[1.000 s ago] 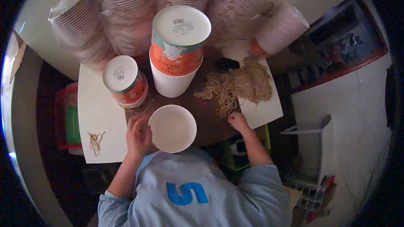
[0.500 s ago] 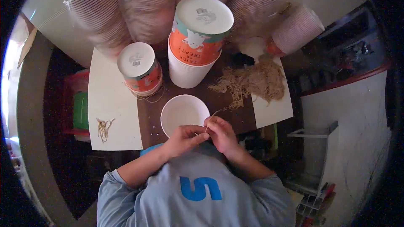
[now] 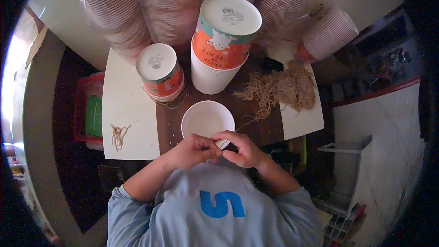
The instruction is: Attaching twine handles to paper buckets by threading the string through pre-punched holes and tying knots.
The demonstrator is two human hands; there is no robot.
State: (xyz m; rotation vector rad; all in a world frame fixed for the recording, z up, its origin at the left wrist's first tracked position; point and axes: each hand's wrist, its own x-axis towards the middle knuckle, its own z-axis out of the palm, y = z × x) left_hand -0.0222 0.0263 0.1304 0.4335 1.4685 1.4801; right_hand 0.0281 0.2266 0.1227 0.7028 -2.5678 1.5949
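Note:
A white paper tub (image 3: 208,115) stands mouth up at the table's near edge, right in front of me. Both hands meet at its near rim. My left hand (image 3: 194,150) is closed, its fingertips pinching at the rim beside a thin strand. Closed too is my right hand (image 3: 244,151), thumb and fingers on the strand of twine, which crosses a pale bit of rim between the hands. From there the twine runs up to a tangled heap of brown twine (image 3: 292,87) on the right. What exactly the left fingertips hold is partly hidden.
An upside-down tub with orange print (image 3: 160,71) has twine around its lower end. A taller stack of tubs (image 3: 219,75) stands behind. Wrapped tub stacks (image 3: 119,13) line the back. Loose twine pieces (image 3: 119,137) lie at left; a tub stack (image 3: 331,34) leans at right.
My hands have come closer together at the tub's near rim, the right one turning palm-down over it. The whole view has shifted slightly.

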